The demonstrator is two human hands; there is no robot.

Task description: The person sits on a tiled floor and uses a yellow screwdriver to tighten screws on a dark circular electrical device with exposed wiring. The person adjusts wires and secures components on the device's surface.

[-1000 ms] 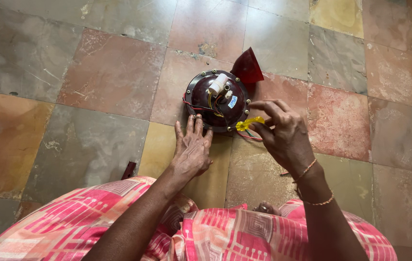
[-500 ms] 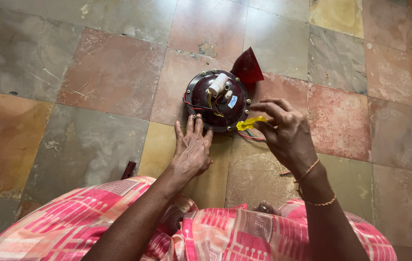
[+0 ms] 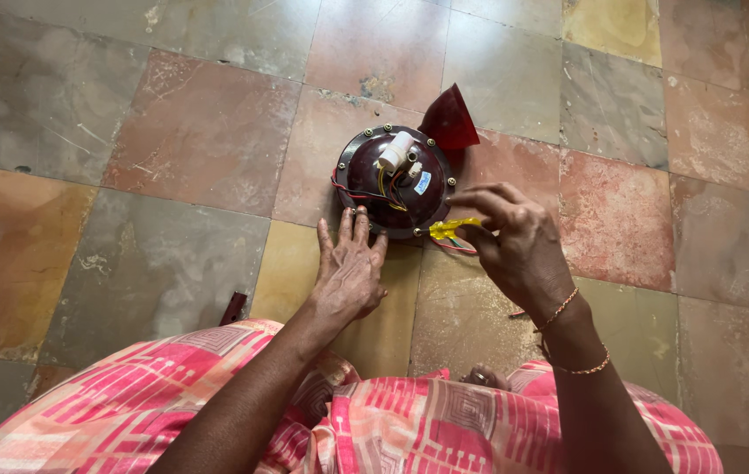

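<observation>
You are steadying the round dark-maroon motor housing, lying on the stone-tiled floor just above the middle of the frame, with your left hand spread flat, fingertips touching its near rim. Your right hand is pinching the yellow-handled screwdriver against its lower right edge. The brass screws around the rim are looking seated, and the coloured wires and white cylindrical capacitor are lying exposed, so I judge the work is only partway through.
</observation>
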